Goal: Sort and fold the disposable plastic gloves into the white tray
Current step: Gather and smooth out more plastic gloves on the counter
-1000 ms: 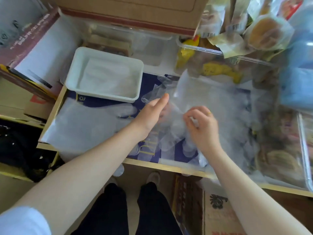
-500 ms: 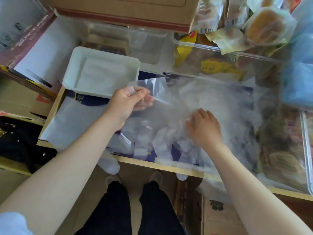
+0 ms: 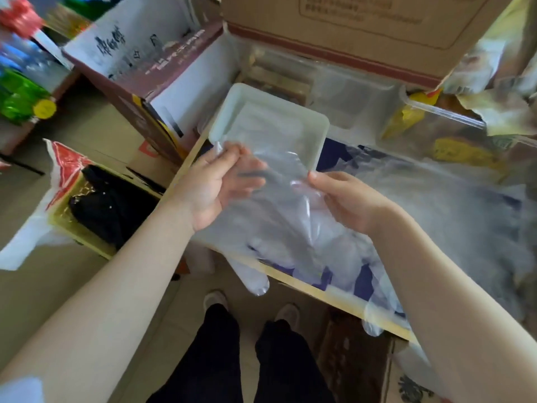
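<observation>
The left hand [image 3: 213,190] and right hand [image 3: 347,199] hold one clear plastic glove [image 3: 279,196] stretched between pinching fingers above the counter [image 3: 334,298], just near the white tray [image 3: 268,123]. Box lettering beyond is unreadable.

A clear plastic glove [image 3: 279,199] is stretched flat in the air, its cuff end up near the white tray [image 3: 319,141] and its fingers hanging down. The tray is shallow and rectangular, with folded gloves [image 3: 267,126] lying flat inside. More loose gloves [image 3: 343,251] lie heaped on the surface [image 3: 328,295], some fingers drooping over its front edge.
</observation>
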The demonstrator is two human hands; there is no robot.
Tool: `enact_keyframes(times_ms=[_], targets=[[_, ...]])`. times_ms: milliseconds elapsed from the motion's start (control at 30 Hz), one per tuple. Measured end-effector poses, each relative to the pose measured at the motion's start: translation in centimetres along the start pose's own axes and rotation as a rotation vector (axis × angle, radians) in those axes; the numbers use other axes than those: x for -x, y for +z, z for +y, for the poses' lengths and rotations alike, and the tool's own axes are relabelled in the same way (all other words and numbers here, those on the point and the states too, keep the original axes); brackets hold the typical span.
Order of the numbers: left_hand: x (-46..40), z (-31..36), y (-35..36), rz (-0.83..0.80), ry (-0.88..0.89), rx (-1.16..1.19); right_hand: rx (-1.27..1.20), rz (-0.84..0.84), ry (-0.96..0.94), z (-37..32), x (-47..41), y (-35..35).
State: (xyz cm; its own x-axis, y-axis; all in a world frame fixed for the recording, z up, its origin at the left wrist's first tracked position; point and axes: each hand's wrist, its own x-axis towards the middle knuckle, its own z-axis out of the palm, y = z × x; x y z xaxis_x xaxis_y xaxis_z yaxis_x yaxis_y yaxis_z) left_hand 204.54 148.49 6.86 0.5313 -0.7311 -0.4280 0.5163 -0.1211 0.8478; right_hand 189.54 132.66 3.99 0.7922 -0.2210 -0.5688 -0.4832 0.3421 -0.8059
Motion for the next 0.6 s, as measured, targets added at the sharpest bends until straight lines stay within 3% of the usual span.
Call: enact_keyframes(times_ms=[100, 267, 400, 500, 533, 600], targets=[[1.1, -0.2, -3.8, 0.006, -0.085, 0.057, -0.062, -0.038, -0.042, -0.8, -1.6, 2.5], [4.0, -1.5, -8.7, 0.009, -0.237, -0.245, 0.195, 0.258, -0.076, -1.7, -5.1, 6.6], [5.7, -3.2, -11.5, 0.011, -0.356, -0.334, 0.487, 0.219, -0.105, -1.7, -7.9, 9.4], [5.9, -3.6, -13.5, -0.046, -0.380, -0.388, 0.924, 0.203, -0.144, -1.8, -9.6, 10.5], [5.7, -3.6, -14.2, -0.021, -0.371, -0.389, 1.042, 0.189, -0.132, -1.9, -9.9, 10.9], [4.9, -3.5, -15.5, 0.087, -0.318, -0.398, 1.052, 0.122, -0.066, -2.0, -10.3, 11.5]])
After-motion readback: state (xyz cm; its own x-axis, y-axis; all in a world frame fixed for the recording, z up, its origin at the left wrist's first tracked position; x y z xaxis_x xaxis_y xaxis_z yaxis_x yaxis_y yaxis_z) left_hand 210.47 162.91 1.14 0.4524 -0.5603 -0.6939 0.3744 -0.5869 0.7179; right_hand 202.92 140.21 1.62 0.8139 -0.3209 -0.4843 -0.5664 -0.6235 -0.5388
